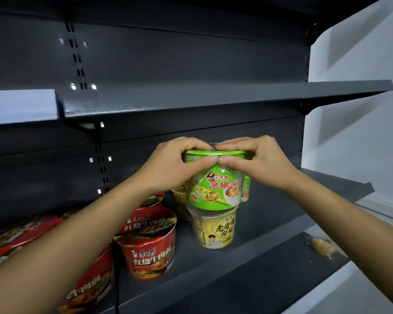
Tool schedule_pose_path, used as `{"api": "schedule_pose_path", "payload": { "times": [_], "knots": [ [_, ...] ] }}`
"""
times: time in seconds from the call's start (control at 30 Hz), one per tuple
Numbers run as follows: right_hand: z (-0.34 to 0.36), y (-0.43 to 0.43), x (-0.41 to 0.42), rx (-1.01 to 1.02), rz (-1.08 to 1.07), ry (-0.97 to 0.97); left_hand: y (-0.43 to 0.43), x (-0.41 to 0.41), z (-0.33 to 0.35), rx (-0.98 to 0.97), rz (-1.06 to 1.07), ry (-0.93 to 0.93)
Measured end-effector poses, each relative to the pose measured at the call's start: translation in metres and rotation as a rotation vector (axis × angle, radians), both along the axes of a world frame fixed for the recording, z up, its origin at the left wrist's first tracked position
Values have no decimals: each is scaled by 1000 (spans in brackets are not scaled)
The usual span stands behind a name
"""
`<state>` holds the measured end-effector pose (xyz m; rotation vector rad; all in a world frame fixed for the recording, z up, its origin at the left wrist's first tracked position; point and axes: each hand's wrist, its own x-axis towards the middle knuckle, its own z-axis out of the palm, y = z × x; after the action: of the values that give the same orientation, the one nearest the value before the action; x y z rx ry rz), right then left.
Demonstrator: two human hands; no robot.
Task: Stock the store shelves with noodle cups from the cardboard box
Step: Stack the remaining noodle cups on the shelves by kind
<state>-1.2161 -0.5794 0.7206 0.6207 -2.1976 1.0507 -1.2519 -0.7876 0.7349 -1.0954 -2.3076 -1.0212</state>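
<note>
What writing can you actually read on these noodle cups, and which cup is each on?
"泡椒牛肉", last character partly cut off: green round noodle cup.
"老母鸡汤面": pale yellow noodle cup beneath it.
"红烧牛肉面": red noodle bowl, front left.
Brand marks and smaller print: too blurred to read.

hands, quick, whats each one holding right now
Left hand: closed, fingers curled round the rim of the round green noodle cup.
Right hand: closed on the same cup's rim.

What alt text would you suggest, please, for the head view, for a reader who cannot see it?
The left hand and right hand grip the rim of a green noodle cup on top of a yellow noodle cup on a dark shelf. Red noodle cups stand stacked to their left.
</note>
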Motion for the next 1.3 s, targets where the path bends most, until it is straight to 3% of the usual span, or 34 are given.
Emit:
{"api": "schedule_pose_path", "payload": {
  "times": [0.4,1.03,1.3],
  "knots": [
    [-6,120,-82,48,5,44,117,-70,-2,-79,65,69],
    [-36,254,-199,36,8,-50,254,-177,-26,-325,156,-131],
    [-63,281,-234,72,42,-98,281,-209,-50,-453,122,-87]
  ]
}}
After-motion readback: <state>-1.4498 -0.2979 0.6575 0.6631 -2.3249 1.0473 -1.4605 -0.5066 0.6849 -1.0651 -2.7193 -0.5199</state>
